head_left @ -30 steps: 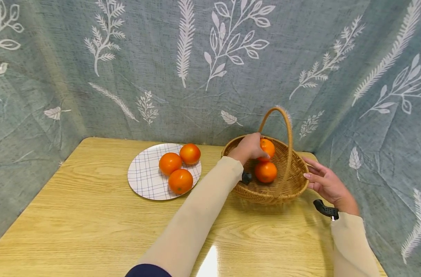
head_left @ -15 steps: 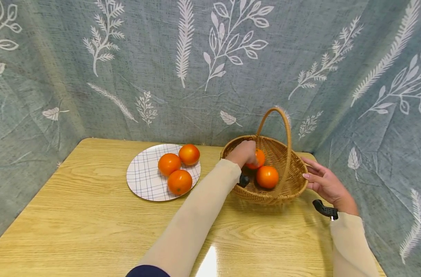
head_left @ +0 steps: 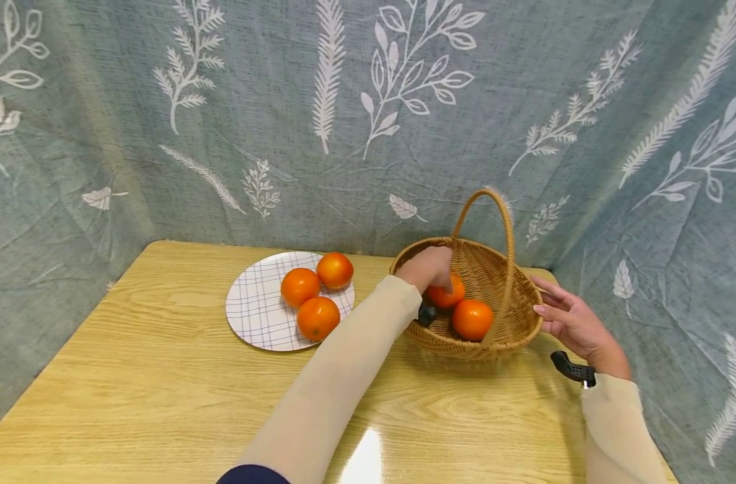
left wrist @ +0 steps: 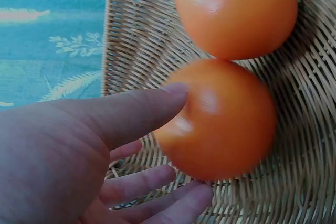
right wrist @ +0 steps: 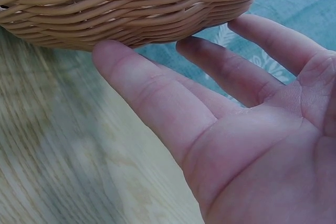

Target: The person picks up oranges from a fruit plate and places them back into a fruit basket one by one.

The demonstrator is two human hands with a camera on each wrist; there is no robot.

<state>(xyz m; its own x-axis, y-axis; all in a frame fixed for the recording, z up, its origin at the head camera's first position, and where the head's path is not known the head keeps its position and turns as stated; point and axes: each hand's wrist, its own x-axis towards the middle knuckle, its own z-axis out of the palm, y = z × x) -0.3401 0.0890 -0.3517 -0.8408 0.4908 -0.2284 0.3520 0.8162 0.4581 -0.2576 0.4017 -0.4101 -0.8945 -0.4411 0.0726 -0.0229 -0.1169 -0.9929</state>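
Observation:
My left hand [head_left: 427,267] reaches into a wicker basket [head_left: 525,316] with a tall arched handle. In the left wrist view its thumb lies against an orange [left wrist: 226,124], while the loosely extended fingers [left wrist: 139,184] spread beside the fruit's lower edge. That orange rests inside the basket and touches a second orange [head_left: 472,320]. Outside the basket's right end, my right hand [head_left: 576,329] holds its fingertips [right wrist: 113,56] against the woven wall, fingers mostly straight. Part of the first orange is hidden behind the left hand in the head view.
A white plate [head_left: 253,309] with a blue grid carries three oranges [head_left: 318,318] at the left of the basket. Both stand on a wooden table [head_left: 162,376]. A leaf-patterned curtain [head_left: 283,134] encloses the back and sides.
The left hand has brought its orange down and nearer inside the basket, and its fingers have loosened. The second orange has shifted slightly towards the near right. The right hand stays at the basket.

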